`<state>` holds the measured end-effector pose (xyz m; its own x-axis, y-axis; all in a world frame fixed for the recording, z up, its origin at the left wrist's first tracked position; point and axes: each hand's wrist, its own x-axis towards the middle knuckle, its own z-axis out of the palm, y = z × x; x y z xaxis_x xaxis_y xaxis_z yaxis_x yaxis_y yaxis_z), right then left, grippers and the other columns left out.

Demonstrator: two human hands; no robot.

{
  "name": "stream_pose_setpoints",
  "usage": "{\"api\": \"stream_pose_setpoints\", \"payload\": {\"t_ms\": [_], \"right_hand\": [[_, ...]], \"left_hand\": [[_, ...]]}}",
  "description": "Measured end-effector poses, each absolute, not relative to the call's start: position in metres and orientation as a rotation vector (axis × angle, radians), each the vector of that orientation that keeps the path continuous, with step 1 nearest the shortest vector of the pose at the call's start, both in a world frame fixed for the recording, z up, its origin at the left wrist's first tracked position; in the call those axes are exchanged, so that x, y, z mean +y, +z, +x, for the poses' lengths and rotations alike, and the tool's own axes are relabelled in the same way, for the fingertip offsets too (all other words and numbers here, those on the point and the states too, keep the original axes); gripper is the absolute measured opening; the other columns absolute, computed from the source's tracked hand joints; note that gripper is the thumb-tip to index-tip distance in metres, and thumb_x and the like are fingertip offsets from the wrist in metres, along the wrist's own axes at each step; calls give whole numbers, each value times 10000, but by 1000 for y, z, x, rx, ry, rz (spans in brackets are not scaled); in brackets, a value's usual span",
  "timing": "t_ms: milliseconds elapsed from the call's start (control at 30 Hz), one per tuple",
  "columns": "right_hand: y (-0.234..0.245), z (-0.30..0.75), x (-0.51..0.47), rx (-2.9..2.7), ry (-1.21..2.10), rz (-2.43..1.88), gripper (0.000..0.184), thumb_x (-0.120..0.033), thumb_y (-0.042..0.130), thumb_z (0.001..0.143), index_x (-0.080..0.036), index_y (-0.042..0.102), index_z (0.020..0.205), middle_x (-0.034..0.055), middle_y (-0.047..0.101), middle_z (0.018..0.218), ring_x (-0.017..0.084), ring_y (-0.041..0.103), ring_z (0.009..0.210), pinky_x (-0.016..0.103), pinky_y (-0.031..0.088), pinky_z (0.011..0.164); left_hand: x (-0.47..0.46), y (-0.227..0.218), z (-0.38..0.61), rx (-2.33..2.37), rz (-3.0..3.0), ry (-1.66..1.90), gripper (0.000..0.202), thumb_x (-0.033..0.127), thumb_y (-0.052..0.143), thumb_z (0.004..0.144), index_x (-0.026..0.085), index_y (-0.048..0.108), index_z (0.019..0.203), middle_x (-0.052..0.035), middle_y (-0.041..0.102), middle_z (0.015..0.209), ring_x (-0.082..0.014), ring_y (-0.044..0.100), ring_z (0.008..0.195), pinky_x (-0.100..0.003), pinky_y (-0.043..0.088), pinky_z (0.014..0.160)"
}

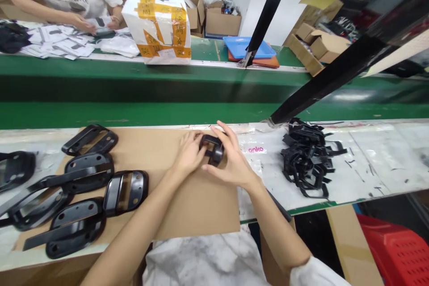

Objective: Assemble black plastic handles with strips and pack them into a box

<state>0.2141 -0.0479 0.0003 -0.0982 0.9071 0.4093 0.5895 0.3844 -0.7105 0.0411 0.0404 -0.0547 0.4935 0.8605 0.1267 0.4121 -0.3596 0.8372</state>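
Pale shirt [204,259] cut off below; left hand [189,154] holds black part [217,154], partly covered; right hand [236,163] spread beside, contact unclear.

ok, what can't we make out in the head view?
All head view:
Held part: partly covered by the left hand and right hand; right fingertip contact unclear.
Leftmost part: cut off by the left edge.
Black pile: pieces overlap, no reliable count.
White pile: dark markings too small to read.
Red plastic item: cut off by right and bottom edges.
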Motion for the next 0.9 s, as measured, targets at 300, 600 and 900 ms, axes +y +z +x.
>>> {"api": "stream_pose_setpoints", "payload": {"t_ms": [300,600,900], "right_hand": [[-41,283,-129,-1595,430,-2083,256,-449,699,924,-216,680,1027,116,700,1030,333,656,971,478,536,865],[-20,264,-142,-980,1404,-1700,447,-615,584,1017,-190,698,1097,-8,623,733,109,477,451,267,372,460],[-32,248,-128,-348,1793,-1270,487,-578,791,878,-161,760,1127,-86,489,606,18,205,343,174,188,291]], "left_hand": [[40,-76,36,1254,2335,714,429,138,603,909,168,639,1336,-193,512,1559,-386,417,1518,-571,361,1264],[42,-82,34,1242,2411,748,411,163,627,932,179,644,1343,-184,555,1525,-372,451,1505,-567,384,1263],[42,-80,33,1214,2414,711,418,158,613,935,182,646,1351,-180,552,1529,-368,437,1517,-577,370,1271]]}}
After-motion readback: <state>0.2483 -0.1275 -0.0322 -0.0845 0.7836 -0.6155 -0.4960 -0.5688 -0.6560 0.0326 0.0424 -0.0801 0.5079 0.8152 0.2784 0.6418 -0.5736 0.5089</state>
